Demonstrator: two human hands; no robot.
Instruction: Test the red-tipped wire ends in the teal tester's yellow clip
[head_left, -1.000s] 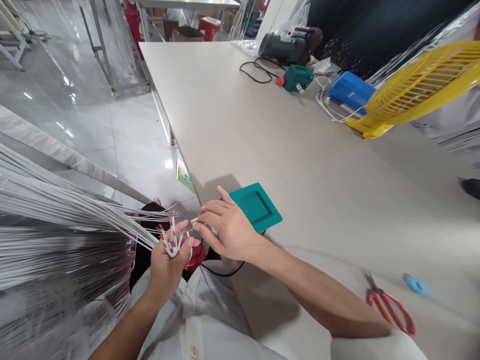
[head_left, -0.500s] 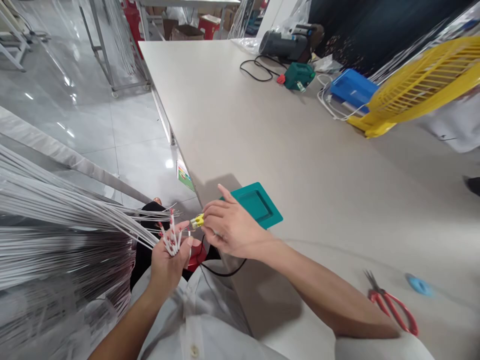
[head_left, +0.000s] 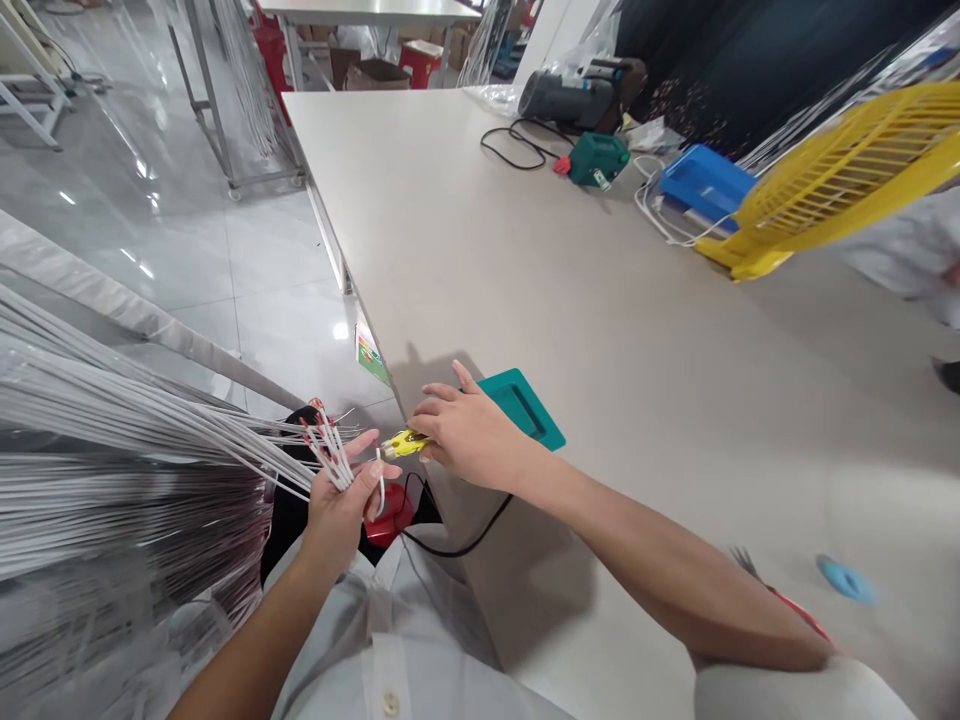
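My left hand [head_left: 337, 510] is closed around a bunch of white cables [head_left: 330, 450] with red-tipped ends that stick up from the fingers. One short white cable end loops out by the thumb. In my right hand [head_left: 480, 430] is a yellow tool [head_left: 405, 443] with a small pale tip, its exact kind unclear; the hand covers its rear part. The tip points left at the cable ends, very close to the left fingertips. A teal tray [head_left: 553, 432] lies on the table just behind the right hand, partly covered by it.
On the left hangs a thick mass of white cables [head_left: 135, 400]. Red-handled pliers [head_left: 799, 608] lie partly under my right forearm, near a blue ring [head_left: 846, 578]. Farther back on the table [head_left: 600, 330] stand a yellow fan [head_left: 840, 170], a blue bin [head_left: 705, 180] and a green device [head_left: 598, 160].
The cable bunch has tilted left and a cable end now stands out near the tool's tip. My right hand has shifted slightly, showing more of the yellow tool. The right forearm now covers more of the pliers.
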